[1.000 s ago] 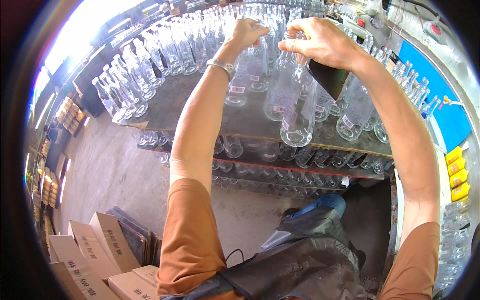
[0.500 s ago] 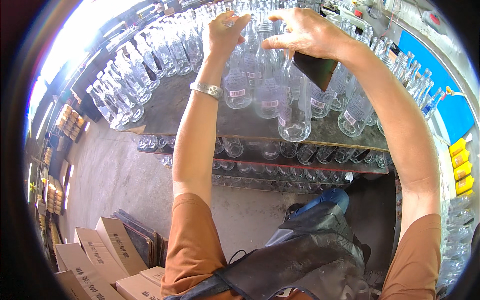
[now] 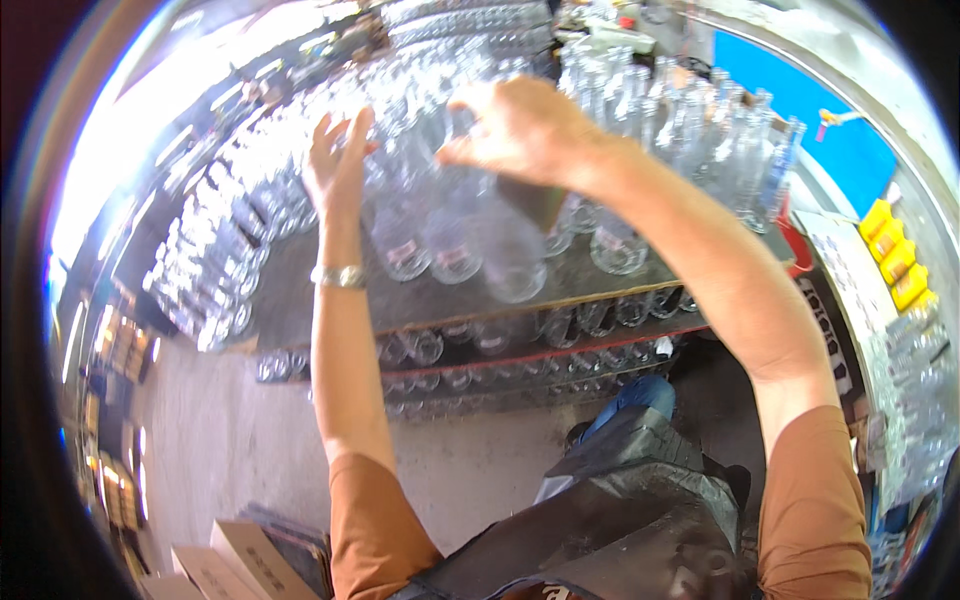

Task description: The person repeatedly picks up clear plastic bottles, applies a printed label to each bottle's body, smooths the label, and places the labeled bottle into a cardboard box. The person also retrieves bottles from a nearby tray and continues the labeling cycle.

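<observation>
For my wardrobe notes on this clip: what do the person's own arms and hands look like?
The left arm and right arm wear short, orange-brown sleeves. The left hand and right hand have no gloves. The left arm also has a silver-coloured wristband; the right arm shows none.

Glaring light (image 3: 115, 95) fills the far left; grey concrete floor (image 3: 230, 420) lies left of the dark counter (image 3: 300, 290); far right, a blue panel (image 3: 790, 105) stands beside a pale wall (image 3: 850, 60).
</observation>
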